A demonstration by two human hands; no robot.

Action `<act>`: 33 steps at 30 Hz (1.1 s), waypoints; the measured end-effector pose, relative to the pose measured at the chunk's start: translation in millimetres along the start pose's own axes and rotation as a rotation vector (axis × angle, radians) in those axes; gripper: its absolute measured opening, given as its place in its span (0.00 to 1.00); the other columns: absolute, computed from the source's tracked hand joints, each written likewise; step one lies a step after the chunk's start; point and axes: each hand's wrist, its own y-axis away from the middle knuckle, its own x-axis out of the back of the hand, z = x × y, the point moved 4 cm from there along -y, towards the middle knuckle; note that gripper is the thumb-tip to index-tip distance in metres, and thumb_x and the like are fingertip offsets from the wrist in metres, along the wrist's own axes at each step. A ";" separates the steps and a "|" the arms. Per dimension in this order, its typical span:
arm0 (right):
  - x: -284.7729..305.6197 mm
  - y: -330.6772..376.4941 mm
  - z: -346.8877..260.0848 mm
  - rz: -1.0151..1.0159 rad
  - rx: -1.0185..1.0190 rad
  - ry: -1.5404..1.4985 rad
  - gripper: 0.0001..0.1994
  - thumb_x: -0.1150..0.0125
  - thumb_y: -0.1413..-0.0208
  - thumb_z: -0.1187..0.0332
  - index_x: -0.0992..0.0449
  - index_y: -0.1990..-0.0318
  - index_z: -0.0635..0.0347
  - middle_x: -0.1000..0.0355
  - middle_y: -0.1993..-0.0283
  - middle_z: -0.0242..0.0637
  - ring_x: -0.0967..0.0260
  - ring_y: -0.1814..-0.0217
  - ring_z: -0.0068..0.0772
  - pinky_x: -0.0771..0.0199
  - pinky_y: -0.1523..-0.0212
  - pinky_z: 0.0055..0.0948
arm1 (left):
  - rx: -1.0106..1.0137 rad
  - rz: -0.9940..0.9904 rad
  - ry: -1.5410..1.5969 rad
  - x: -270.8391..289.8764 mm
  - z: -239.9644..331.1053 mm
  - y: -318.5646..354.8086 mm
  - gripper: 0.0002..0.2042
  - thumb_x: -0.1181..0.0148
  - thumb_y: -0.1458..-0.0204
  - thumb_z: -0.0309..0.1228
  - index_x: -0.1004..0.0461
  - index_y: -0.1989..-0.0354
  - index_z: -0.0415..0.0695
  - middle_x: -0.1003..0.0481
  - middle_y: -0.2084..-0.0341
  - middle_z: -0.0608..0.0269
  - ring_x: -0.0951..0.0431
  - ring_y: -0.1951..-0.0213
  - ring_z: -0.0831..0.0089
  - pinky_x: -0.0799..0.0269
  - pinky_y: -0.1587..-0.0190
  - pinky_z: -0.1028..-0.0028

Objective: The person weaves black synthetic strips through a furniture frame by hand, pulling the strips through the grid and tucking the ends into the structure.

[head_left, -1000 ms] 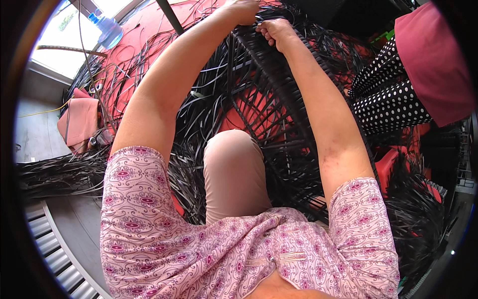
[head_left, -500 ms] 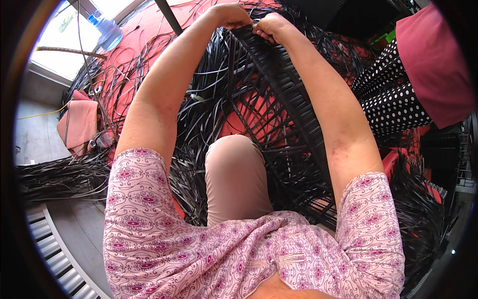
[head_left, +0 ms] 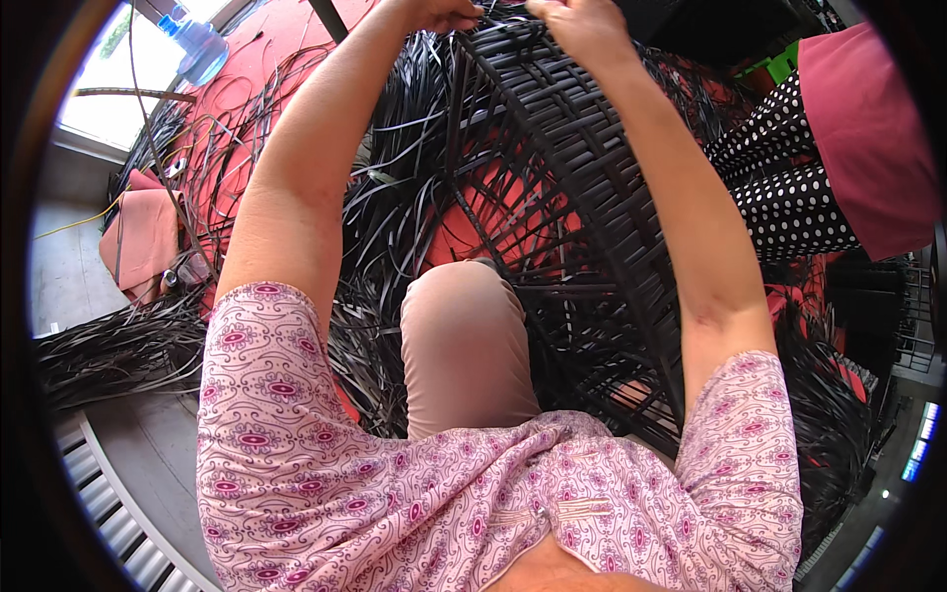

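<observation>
A black woven panel [head_left: 592, 163] on a dark frame stands in front of me, slanting from the top middle down to my right. Its long side has tight basket weave, and bare bars and crossing strips show within. At its far upper corner is my left hand [head_left: 444, 14], fingers closed, partly cut off by the upper picture edge. My right hand [head_left: 582, 28] is just right of it over the top of the weave, thumb and fingers pinched together. What either hand pinches is too small to make out. Loose black strips [head_left: 404, 138] hang and lie in a thick tangle left of the panel.
My bent knee [head_left: 464, 345] is close to the panel. A person in polka-dot trousers [head_left: 779, 187] is at the right. Black strips [head_left: 128, 340] lie bundled at the left. A blue water jug [head_left: 200, 51] stands on the red floor covering [head_left: 237, 104], near a pink cloth [head_left: 143, 242].
My hands have moved apart and up toward the upper picture edge, the right one to the right. The panel has turned, so more of its woven face shows.
</observation>
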 end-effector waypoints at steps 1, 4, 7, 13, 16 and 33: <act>12.8 10.6 0.1 -0.009 -0.009 -0.027 0.19 0.36 0.50 0.61 0.21 0.57 0.68 0.25 0.55 0.57 0.27 0.49 0.54 0.29 0.47 0.42 | 0.643 -0.039 0.324 -6.2 -30.3 20.1 0.11 0.41 0.45 0.35 0.20 0.69 0.40 0.22 0.80 0.60 0.26 0.79 0.70 0.30 0.76 0.70; 45.1 51.9 8.1 -0.072 0.087 0.008 0.15 0.38 0.48 0.61 0.20 0.61 0.64 0.21 0.65 0.47 0.23 0.58 0.46 0.25 0.54 0.37 | 1.058 -0.220 0.284 -13.8 -57.8 46.2 0.13 0.43 0.43 0.42 0.20 0.67 0.46 0.23 0.81 0.58 0.26 0.80 0.63 0.31 0.76 0.64; 63.1 111.9 7.5 -0.183 0.103 0.086 0.11 0.39 0.46 0.64 0.21 0.62 0.62 0.25 0.62 0.47 0.26 0.59 0.50 0.26 0.55 0.42 | 0.621 -0.339 -0.315 -6.9 -39.3 25.9 0.10 0.43 0.43 0.41 0.20 0.68 0.51 0.26 0.84 0.58 0.27 0.82 0.67 0.33 0.78 0.66; 68.4 183.5 -13.6 -0.156 0.170 0.338 0.12 0.36 0.47 0.68 0.24 0.57 0.63 0.30 0.60 0.42 0.31 0.55 0.44 0.27 0.54 0.38 | 1.337 0.097 0.090 -17.0 -63.1 48.2 0.10 0.42 0.44 0.39 0.20 0.69 0.48 0.26 0.84 0.61 0.27 0.81 0.70 0.33 0.77 0.68; 69.9 194.0 -12.7 -0.112 0.159 0.372 0.13 0.36 0.48 0.68 0.24 0.56 0.63 0.31 0.60 0.41 0.32 0.56 0.43 0.27 0.54 0.36 | 1.323 0.109 0.005 -14.7 -58.2 41.1 0.09 0.41 0.45 0.40 0.20 0.68 0.48 0.26 0.82 0.62 0.26 0.78 0.69 0.32 0.75 0.68; 65.3 206.1 -42.9 -0.033 0.151 0.329 0.21 0.32 0.51 0.57 0.25 0.55 0.63 0.32 0.59 0.40 0.33 0.54 0.41 0.30 0.54 0.38 | 1.359 0.279 -0.399 20.8 -10.4 53.9 0.12 0.36 0.49 0.41 0.19 0.60 0.50 0.22 0.73 0.63 0.21 0.65 0.66 0.27 0.63 0.67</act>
